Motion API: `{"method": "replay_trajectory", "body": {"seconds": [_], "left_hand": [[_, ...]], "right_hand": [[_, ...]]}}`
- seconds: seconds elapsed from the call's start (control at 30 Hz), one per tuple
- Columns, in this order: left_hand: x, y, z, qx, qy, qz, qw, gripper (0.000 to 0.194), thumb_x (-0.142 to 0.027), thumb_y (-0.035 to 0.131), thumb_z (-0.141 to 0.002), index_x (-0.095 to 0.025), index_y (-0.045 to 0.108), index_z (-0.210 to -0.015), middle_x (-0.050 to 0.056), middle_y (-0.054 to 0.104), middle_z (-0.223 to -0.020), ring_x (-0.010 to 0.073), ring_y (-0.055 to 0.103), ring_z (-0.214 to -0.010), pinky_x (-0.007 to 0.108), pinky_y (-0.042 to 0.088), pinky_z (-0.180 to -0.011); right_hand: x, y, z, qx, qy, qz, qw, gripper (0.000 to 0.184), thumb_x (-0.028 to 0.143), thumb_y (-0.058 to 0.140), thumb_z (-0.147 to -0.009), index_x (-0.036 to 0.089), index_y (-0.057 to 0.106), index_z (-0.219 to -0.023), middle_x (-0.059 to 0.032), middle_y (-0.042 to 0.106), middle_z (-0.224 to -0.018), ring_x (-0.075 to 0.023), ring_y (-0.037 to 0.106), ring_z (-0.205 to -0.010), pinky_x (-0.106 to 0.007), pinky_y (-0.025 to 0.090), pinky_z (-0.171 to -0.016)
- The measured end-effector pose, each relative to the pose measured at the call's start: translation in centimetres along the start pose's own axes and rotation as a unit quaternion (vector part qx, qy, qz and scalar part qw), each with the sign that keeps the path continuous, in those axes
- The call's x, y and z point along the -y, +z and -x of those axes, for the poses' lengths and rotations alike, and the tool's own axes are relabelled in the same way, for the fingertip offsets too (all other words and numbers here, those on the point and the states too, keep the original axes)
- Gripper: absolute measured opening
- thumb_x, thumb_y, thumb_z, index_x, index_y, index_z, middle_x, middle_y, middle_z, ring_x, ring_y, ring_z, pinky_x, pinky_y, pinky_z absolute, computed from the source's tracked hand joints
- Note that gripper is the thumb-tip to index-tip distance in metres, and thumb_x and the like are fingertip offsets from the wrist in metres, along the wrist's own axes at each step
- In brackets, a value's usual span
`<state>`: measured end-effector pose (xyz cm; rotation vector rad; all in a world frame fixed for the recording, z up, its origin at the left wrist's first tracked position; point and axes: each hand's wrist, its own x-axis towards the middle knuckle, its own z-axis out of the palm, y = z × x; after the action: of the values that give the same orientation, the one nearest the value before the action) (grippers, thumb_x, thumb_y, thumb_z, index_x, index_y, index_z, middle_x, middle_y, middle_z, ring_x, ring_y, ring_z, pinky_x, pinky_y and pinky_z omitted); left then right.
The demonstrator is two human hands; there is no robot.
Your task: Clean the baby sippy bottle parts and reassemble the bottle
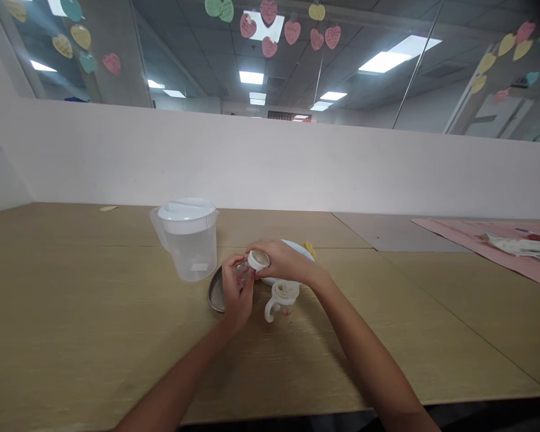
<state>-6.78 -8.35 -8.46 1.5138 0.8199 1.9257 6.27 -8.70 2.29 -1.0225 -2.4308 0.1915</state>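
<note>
My left hand (236,292) is closed around a small clear bottle (242,271), held tilted above the wooden table (94,336). My right hand (281,259) grips the white round cap (258,260) at the bottle's top. Just below my hands a white handled bottle part (282,298) stands on the table. A metal lid or dish (215,290) lies partly hidden under my left hand. A white plate (302,247) sits behind my right hand, mostly covered by it.
A clear plastic pitcher (188,238) with a white lid stands left of my hands. A yellow item (309,248) peeks out beside the plate. At the far right a pink mat (499,245) carries some packets. A white partition (270,162) bounds the table's back.
</note>
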Motion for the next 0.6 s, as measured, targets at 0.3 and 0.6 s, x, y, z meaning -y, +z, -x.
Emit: {"method": "replay_trajectory", "body": {"seconds": [0.3,0.6], "left_hand": [[0.6,-0.9,-1.2,0.075,-0.014,-0.064,0.995,0.028,-0.035,0.058,-0.080,-0.020,0.057,-0.103,0.007,0.063,-0.100,0.0187,0.061,-0.089,0.031,0.049,-0.078],[2.4,-2.7,-2.9,0.086,0.071,-0.150,0.982,0.020,-0.036,0.053,-0.079,-0.017,0.059,-0.081,0.002,0.063,-0.075,0.0161,0.057,-0.070,0.026,0.045,-0.066]], "right_hand": [[-0.4,-0.1,-0.3,-0.008,0.001,0.062,0.998,0.037,0.025,0.073,-0.068,0.016,0.054,-0.099,-0.0051,0.057,-0.095,-0.0173,0.053,-0.088,-0.026,0.038,-0.072],[2.8,0.9,-0.6,-0.013,-0.003,0.236,0.972,0.020,0.032,0.056,-0.081,0.016,0.058,-0.093,-0.0071,0.057,-0.093,-0.0135,0.053,-0.066,-0.026,0.025,-0.050]]}}
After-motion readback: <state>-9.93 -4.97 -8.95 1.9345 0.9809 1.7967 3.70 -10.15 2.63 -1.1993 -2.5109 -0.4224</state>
